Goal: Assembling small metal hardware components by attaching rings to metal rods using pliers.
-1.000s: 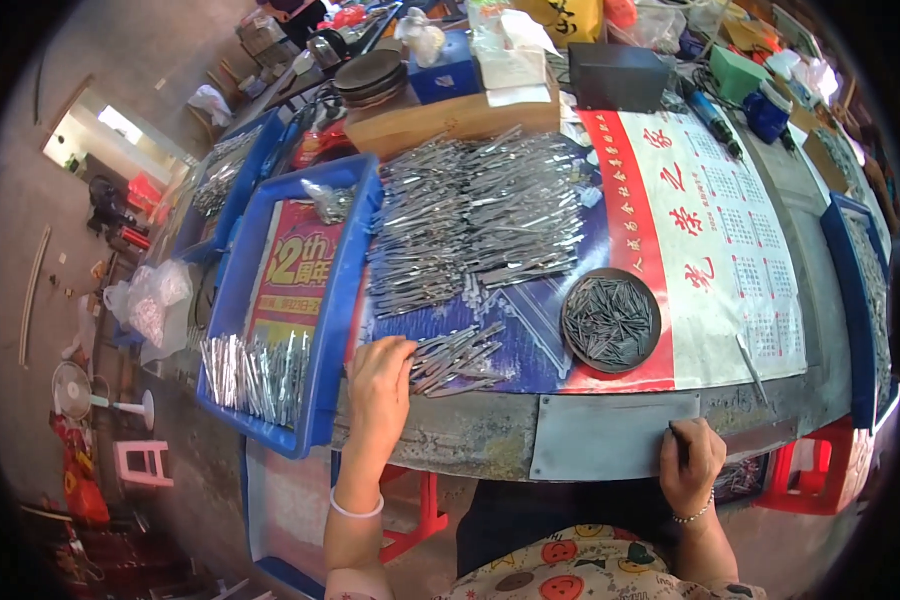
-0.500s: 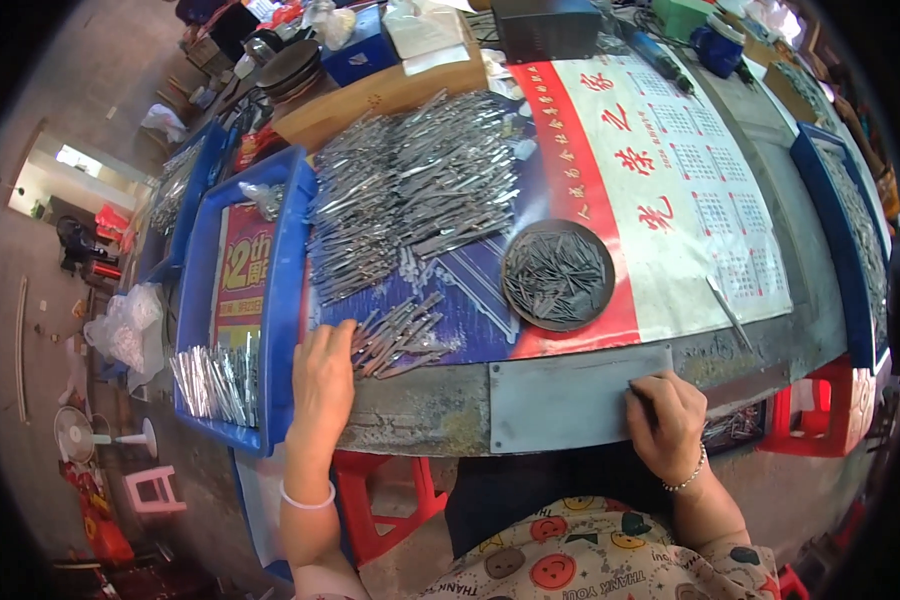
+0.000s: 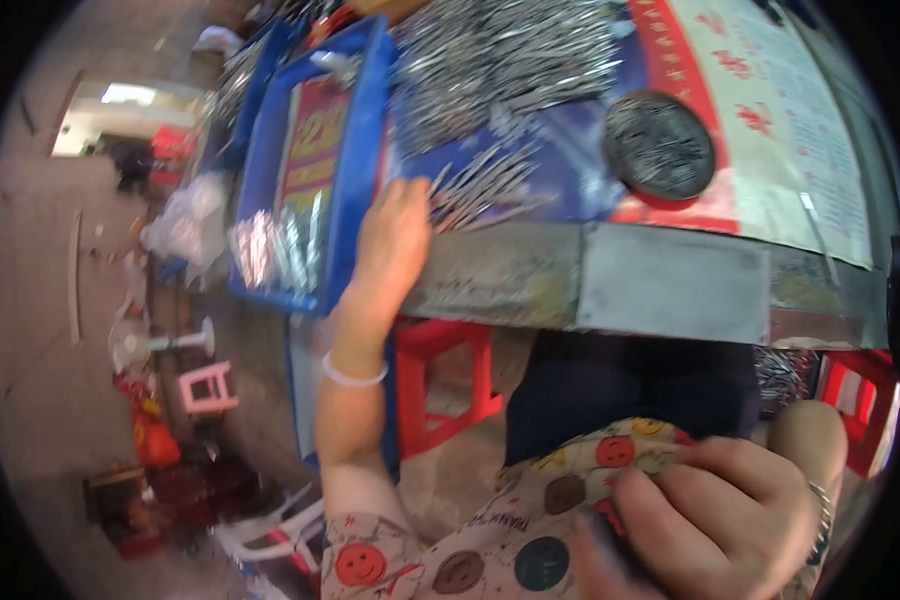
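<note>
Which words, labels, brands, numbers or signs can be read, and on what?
Wording isn't copied here; locations only.
White sheet: large red characters; small grid print too blurred to read.
Its red band: pale characters, blurred.
Insert in blue tray: big yellow print, blurred.
Shirt: small dark lettering among round faces, partly blurred.

Head-worn fisheye, looking down from above; right hand (image 3: 715, 510) nearest lens, left hand (image 3: 395, 228) farther, table (image 3: 505, 268) beyond right hand.
</note>
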Demonstrator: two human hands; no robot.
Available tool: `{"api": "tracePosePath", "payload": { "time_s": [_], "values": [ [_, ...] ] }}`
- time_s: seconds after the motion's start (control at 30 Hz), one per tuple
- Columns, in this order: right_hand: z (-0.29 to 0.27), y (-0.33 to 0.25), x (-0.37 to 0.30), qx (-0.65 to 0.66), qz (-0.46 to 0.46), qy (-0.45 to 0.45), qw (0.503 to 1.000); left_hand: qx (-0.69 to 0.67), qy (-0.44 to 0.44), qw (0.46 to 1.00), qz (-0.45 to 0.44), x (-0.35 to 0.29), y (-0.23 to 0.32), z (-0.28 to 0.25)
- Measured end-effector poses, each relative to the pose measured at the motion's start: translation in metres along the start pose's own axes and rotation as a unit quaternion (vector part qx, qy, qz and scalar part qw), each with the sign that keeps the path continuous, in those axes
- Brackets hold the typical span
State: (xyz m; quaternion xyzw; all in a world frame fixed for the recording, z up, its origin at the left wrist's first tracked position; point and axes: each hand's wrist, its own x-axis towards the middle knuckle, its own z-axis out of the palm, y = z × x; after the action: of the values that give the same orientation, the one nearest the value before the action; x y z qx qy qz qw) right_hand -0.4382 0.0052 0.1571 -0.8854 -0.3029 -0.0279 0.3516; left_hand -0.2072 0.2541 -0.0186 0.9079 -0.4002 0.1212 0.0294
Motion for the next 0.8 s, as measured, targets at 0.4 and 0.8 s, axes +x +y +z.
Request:
{"api": "tracePosePath", "payload": {
  "time_s": [0.4, 0.8],
  "values": [
    [0.036, 0.031, -0.044, 0.039, -0.053, 0.084, 0.994, 0.022, 0.092, 0.995, 0.01, -0.021, -0.006, 0.023],
    [0.056, 0.046, -0.088, 0.405, -0.187, 0.213, 0.869, -0.189, 0.222, 0.95, -0.113, -0.058, 0.024, -0.004]
  ]
}}
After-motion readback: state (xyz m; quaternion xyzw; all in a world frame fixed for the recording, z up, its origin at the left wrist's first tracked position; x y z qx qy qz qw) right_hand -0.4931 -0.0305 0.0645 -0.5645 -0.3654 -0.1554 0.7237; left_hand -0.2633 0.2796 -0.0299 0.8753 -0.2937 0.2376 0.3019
